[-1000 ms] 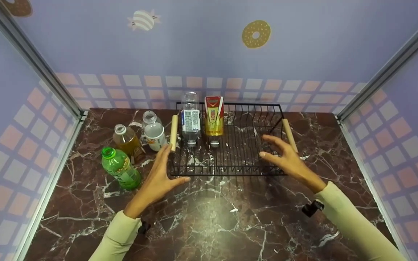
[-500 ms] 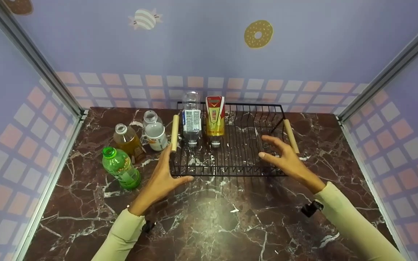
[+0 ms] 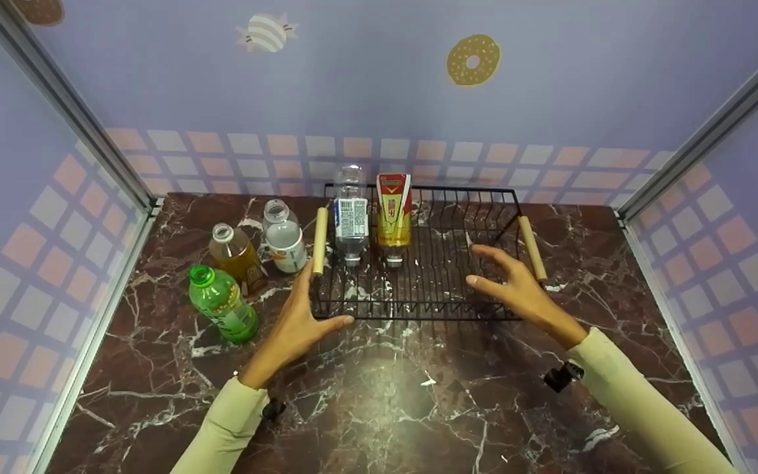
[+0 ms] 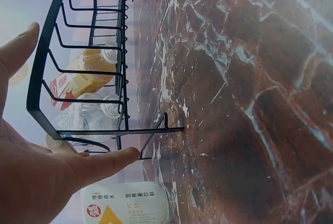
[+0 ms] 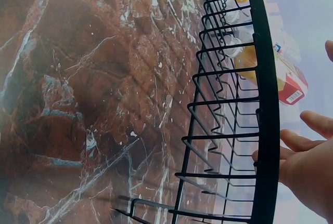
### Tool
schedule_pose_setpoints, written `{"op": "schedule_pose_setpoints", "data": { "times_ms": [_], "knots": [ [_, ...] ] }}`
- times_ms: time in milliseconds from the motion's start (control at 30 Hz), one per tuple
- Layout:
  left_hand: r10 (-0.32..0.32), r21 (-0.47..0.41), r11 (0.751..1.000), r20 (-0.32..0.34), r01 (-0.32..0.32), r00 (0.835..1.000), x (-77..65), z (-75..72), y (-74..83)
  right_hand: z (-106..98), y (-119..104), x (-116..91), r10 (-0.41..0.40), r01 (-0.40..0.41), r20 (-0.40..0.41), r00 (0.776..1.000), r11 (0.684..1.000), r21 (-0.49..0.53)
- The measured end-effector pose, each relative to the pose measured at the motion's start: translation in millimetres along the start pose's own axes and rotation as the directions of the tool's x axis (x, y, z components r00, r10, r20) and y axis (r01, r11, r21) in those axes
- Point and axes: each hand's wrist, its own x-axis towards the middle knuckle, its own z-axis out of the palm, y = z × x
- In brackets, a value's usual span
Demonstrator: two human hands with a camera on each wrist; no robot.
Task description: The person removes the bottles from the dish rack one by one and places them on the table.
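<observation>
In the head view a black wire dish rack (image 3: 418,319) with pale wooden handles stands toward the back of the counter. My left hand (image 3: 295,329) is at its front left corner, thumb spread wide and fingertips at the lower end of the left handle (image 3: 320,242). The left wrist view has an extended finger (image 4: 112,162) alongside the rack's end. Over the front right corner hovers my right hand (image 3: 514,289), thumb and fingers apart with nothing between them. Inside the rack, a clear labelled bottle (image 3: 352,220) and a red and yellow bottle (image 3: 393,210) lie side by side, necks toward me.
Left of the rack stand a clear bottle with a white label (image 3: 287,253), a bottle of amber liquid (image 3: 237,260) and a green bottle (image 3: 224,306). Marble-patterned counter (image 3: 405,408) stretches in front. Purple panels (image 3: 366,79) close off the back and sides.
My left hand has edged slightly right and forward along the rack's corner. My right hand has drifted slightly left. The head view has shifted a little; the bottles stay in place.
</observation>
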Motion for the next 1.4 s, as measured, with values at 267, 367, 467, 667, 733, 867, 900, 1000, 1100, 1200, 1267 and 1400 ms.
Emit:
{"op": "schedule_pose_setpoints", "data": {
  "times_ms": [267,367,467,667,733,867,900,1000,1100,1200,1267,1400],
  "knots": [
    [-0.011,-0.028,1.0,-0.004,0.01,1.0,1.9,1.6,-3.4,1,-2,2,0.007,-0.007,0.02,1.0,1.0,0.0],
    [-0.003,-0.051,0.999,-0.01,0.002,1.0,1.5,2.2,-3.1,2,-2,3,0.01,-0.01,0.03,1.0,1.0,0.003],
    [0.003,-0.087,0.996,-0.019,-0.004,1.0,1.0,3.3,-4.1,2,-2,3,0.009,-0.009,0.036,0.999,1.0,0.0],
    [0.0,-0.146,0.989,-0.022,-0.003,1.0,1.1,6.1,-7.4,3,-3,6,-0.001,0.001,0.038,0.999,1.0,0.009],
    [-0.005,-0.157,0.988,-0.021,0.002,1.0,1.2,6.7,-7.6,3,-4,6,0.0,0.0,0.036,0.999,1.0,0.009],
    [-0.003,-0.182,0.983,-0.02,-0.001,1.0,1.8,7.9,-8.4,2,-5,8,-0.005,0.005,0.026,1.0,1.0,0.01],
    [0.0,-0.19,0.982,-0.021,-0.004,1.0,2.0,8.2,-8.7,2,-6,9,-0.006,0.006,0.024,1.0,1.0,0.007],
    [0.01,-0.223,0.975,-0.023,-0.014,1.0,1.6,9.1,-10.4,2,-8,11,-0.01,0.009,0.025,1.0,1.0,0.008],
    [0.011,-0.244,0.97,-0.026,-0.017,1.0,0.7,10.2,-11.5,3,-9,13,-0.008,0.008,0.031,1.0,1.0,0.004],
    [0.01,-0.272,0.962,-0.031,-0.018,0.999,0.0,12.0,-12.8,4,-12,15,-0.009,0.009,0.036,0.999,1.0,-0.004],
    [0.011,-0.287,0.958,-0.034,-0.021,0.999,-0.2,13.0,-14.2,5,-14,17,-0.008,0.009,0.039,0.999,1.0,-0.013],
    [0.02,-0.329,0.944,-0.034,-0.03,0.999,-0.3,13.9,-16.3,6,-19,21,-0.007,0.009,0.055,0.998,0.999,-0.035]
  ]
}}
